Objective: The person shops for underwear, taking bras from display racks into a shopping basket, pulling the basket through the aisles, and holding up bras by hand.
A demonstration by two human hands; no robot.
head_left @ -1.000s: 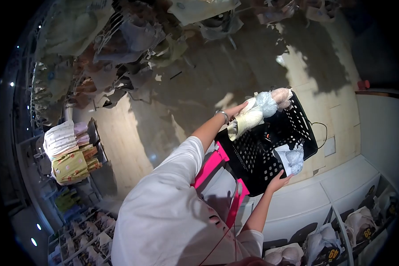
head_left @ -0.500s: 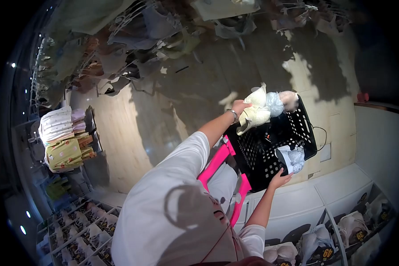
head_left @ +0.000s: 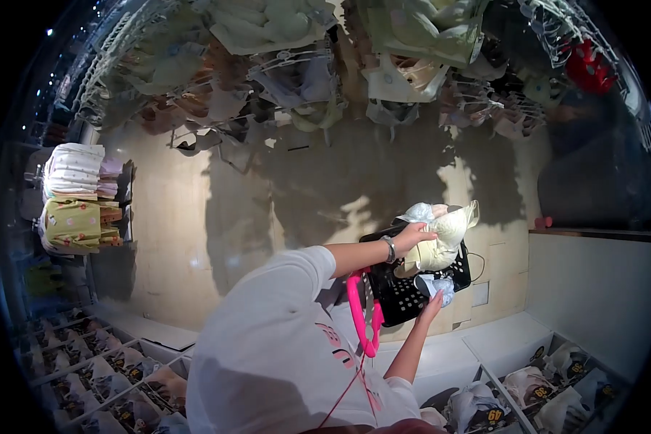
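Observation:
My left hand point(head_left: 414, 236), with a bracelet at the wrist, is closed on a pale yellow bra point(head_left: 452, 230) above a black shopping basket point(head_left: 394, 305). Around the edge of a light blue bra point(head_left: 440, 286) my right hand point(head_left: 432, 307) has its fingers closed, at the basket's near right side. Another pale blue bra point(head_left: 417, 213) and a pinkish one point(head_left: 439, 210) show at the far rim, partly behind the yellow bra. A bright pink handle point(head_left: 356, 304) extends from the basket toward my body. Much of the basket's inside is hidden.
Bras on hangers point(head_left: 296, 76) line the far side. Folded-looking printed garments point(head_left: 72, 224) hang at the left. Along my near side, divided bins point(head_left: 477, 405) hold more bras with number tags. A white panel point(head_left: 593, 289) stands at the right, beside the wooden floor point(head_left: 166, 253).
My view has tilted up, showing more of the hanging racks. The yellow bra has swung to the basket's right, now over its middle and partly covering the other bras. Both hands keep their hold.

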